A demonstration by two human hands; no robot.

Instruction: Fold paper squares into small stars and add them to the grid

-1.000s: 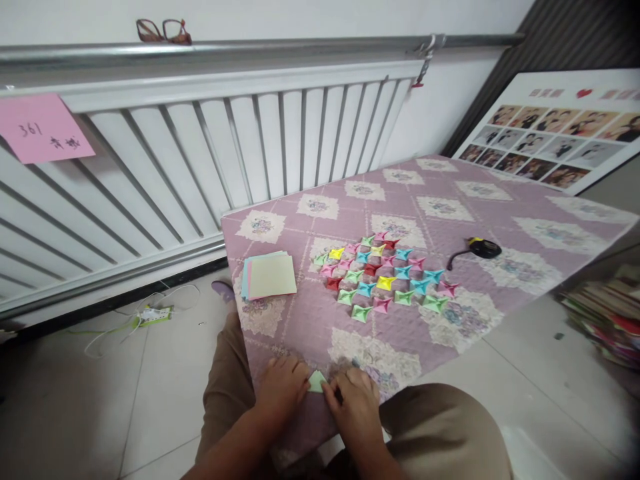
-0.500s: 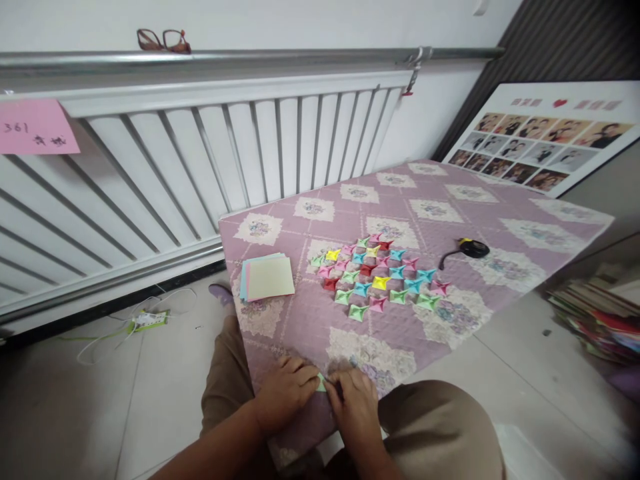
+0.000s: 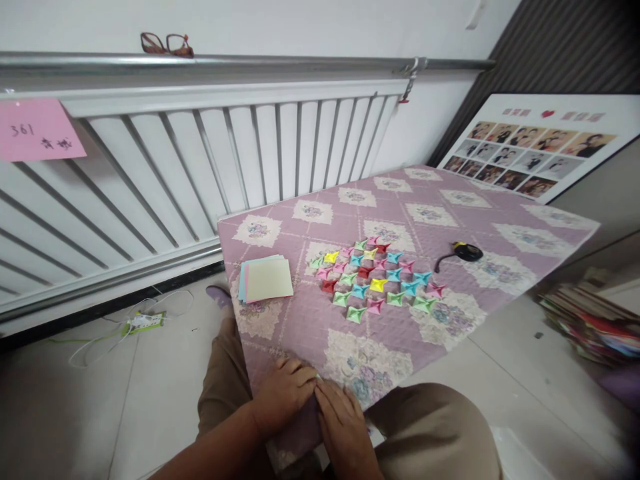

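At the near corner of the table, my left hand (image 3: 286, 393) and my right hand (image 3: 343, 417) meet at the fingertips, both with fingers closed. Between them only a tiny pale bit of the green paper (image 3: 318, 377) shows; the rest is hidden by the fingers. Beyond my hands, several small folded paper pieces (image 3: 377, 285) in green, pink, blue, yellow and red stand in slanting rows. A stack of square paper sheets (image 3: 270, 279), cream on top with pink and blue edges beneath, lies at the table's left side.
The table (image 3: 300, 327) has a purple floral cloth. A black and yellow object (image 3: 467, 251) with a strap lies on its right part. A photo board (image 3: 535, 143) leans at the back right. Glasses (image 3: 167, 44) rest on the wall pipe. A power strip (image 3: 145, 322) lies on the floor.
My right hand has shifted slightly left and down, its fingers now closer against my left hand. Less of the green paper shows. The whole view has shifted slightly.
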